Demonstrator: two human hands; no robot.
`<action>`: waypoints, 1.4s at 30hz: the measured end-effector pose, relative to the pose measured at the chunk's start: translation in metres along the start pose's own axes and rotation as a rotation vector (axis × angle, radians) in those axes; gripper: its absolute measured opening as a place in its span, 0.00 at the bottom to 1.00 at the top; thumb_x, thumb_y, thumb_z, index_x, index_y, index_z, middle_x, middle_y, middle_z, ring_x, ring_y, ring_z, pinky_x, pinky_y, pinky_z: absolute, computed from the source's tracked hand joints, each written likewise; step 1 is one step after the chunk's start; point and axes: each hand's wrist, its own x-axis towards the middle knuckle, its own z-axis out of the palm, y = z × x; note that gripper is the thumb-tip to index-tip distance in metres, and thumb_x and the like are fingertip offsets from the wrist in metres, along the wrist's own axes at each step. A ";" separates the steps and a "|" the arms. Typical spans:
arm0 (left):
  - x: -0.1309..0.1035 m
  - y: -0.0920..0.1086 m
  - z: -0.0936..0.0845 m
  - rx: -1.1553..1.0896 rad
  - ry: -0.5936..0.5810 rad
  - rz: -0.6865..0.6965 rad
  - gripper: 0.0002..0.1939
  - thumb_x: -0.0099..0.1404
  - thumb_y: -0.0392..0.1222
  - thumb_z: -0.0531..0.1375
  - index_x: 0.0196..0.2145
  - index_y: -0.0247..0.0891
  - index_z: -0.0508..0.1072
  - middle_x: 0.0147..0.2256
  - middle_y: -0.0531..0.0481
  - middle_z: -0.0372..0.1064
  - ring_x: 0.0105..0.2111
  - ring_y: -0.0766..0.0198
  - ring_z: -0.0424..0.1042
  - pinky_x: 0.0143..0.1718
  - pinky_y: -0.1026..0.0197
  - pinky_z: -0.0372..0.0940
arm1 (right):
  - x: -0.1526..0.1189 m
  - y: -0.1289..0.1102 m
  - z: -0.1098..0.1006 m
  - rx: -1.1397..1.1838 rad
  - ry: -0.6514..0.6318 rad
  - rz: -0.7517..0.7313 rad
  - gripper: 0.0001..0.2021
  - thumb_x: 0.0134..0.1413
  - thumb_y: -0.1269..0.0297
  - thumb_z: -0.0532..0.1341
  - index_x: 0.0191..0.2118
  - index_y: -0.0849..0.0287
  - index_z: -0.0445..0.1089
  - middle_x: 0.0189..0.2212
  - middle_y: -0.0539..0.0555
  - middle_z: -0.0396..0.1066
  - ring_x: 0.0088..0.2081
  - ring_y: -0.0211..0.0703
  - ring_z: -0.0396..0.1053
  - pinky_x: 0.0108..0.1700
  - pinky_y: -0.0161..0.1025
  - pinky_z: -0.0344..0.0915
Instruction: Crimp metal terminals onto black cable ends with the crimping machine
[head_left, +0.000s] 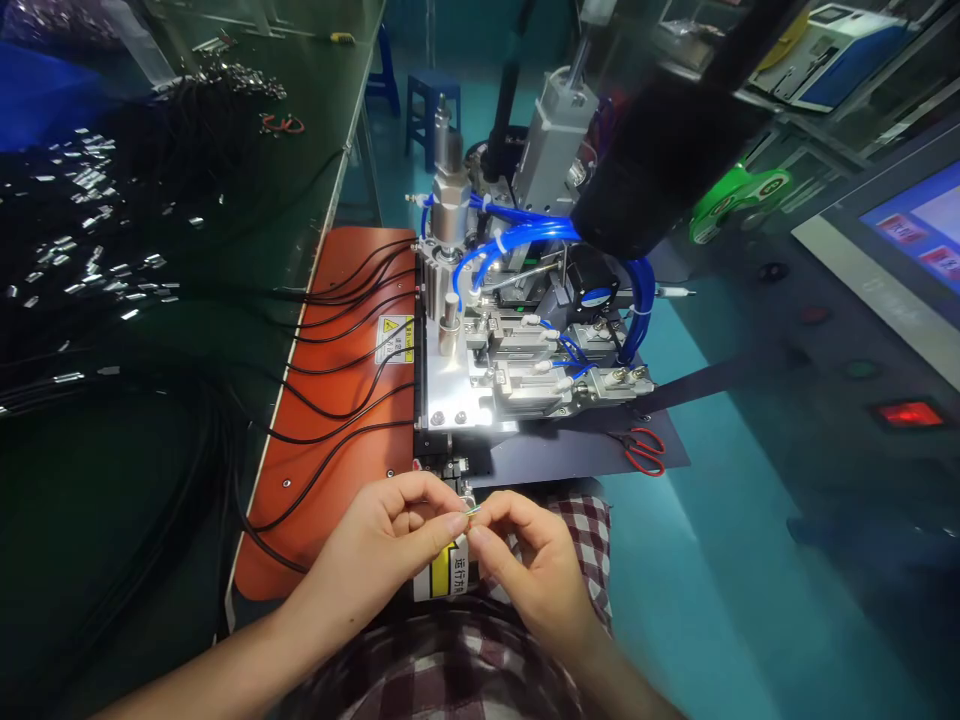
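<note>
My left hand and my right hand meet at the front edge of a metal machine. Between their pinched fingertips is a small, thin, shiny piece, too small to make out clearly. Both thumbs and forefingers are closed on it. Just below the fingers shows a yellow and white label. Several black cables run over an orange-red plate to the machine's left side, left of my hands.
Red-handled scissors lie on the dark plate right of my hands. Many cables with shiny ends cover the left table. A control panel with a screen stands at the right, a blue stool behind.
</note>
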 end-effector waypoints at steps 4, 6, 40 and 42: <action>-0.001 -0.001 -0.002 -0.023 -0.027 0.002 0.08 0.57 0.43 0.64 0.28 0.36 0.72 0.16 0.61 0.56 0.16 0.74 0.52 0.18 0.70 0.51 | 0.005 -0.001 -0.008 0.182 -0.053 0.073 0.09 0.52 0.58 0.63 0.29 0.59 0.68 0.22 0.47 0.65 0.23 0.34 0.60 0.26 0.32 0.59; -0.001 -0.002 -0.003 -0.026 -0.054 0.004 0.07 0.57 0.43 0.63 0.29 0.36 0.73 0.16 0.61 0.55 0.17 0.74 0.51 0.18 0.70 0.49 | 0.007 0.000 -0.009 0.250 -0.060 0.084 0.10 0.51 0.57 0.64 0.29 0.58 0.68 0.20 0.46 0.64 0.22 0.33 0.59 0.26 0.32 0.58; 0.002 -0.011 -0.011 -0.090 -0.216 -0.039 0.11 0.56 0.46 0.65 0.29 0.34 0.73 0.17 0.58 0.57 0.17 0.75 0.51 0.19 0.67 0.42 | 0.008 0.011 -0.009 0.412 -0.215 0.012 0.07 0.57 0.61 0.62 0.32 0.59 0.68 0.21 0.45 0.60 0.21 0.29 0.52 0.23 0.29 0.52; 0.002 -0.012 -0.011 -0.097 -0.217 -0.041 0.11 0.56 0.46 0.65 0.29 0.35 0.73 0.17 0.59 0.56 0.17 0.75 0.50 0.19 0.67 0.41 | 0.008 0.012 -0.008 0.418 -0.217 0.008 0.06 0.56 0.62 0.63 0.32 0.58 0.69 0.21 0.45 0.60 0.21 0.29 0.52 0.23 0.29 0.52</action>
